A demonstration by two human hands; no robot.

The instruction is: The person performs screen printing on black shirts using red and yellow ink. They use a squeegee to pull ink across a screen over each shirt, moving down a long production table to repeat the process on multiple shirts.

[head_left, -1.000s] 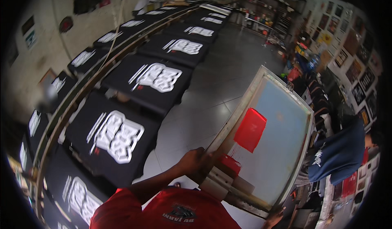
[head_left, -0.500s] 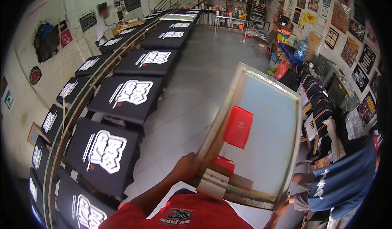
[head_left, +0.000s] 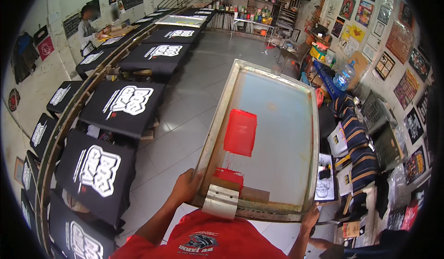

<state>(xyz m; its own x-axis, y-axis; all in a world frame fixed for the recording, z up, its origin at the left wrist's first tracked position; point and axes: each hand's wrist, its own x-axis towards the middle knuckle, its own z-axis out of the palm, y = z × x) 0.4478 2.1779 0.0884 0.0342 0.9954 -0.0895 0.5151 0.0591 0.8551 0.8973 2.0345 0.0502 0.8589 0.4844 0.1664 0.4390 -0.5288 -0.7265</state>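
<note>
Framed screen (head_left: 282, 139): held between both hands

My left hand (head_left: 185, 186) is closed on the frame's left rail (head_left: 218, 122) near its lower corner; my right hand (head_left: 311, 216) grips the lower right corner. Mesh (head_left: 286, 166) lies between and beyond them. Just right of my left hand sits a metal squeegee-like tool (head_left: 221, 201); a red patch (head_left: 240, 133) shows farther out. Printed black shirts (head_left: 74, 166) lie left of my left hand.
</note>
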